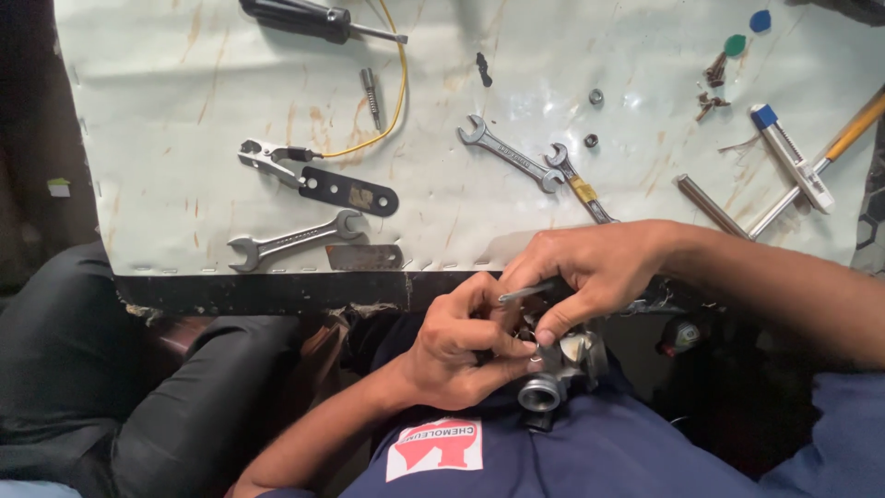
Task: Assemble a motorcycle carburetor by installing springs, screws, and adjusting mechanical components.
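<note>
Head view looks down on a white, rust-stained sheet [184, 138] that covers a bench with a dark front edge [277, 292]; the person sits close to it, in a blue shirt and black trousers. On the sheet I count four spanners: one [295, 240] near the edge, two [509, 153] crossing in the middle, and one black spanner [346, 191]. One screwdriver [313, 18] lies at the top, one yellow wire [392, 101] curls beside it, and two small nuts [595, 96] lie apart. Both hands are together over the lap. The left hand [461, 350] grips a grey metal part [558, 373] below the bench edge. The right hand [590, 272] pinches a thin tool [525, 294] against that part.
</note>
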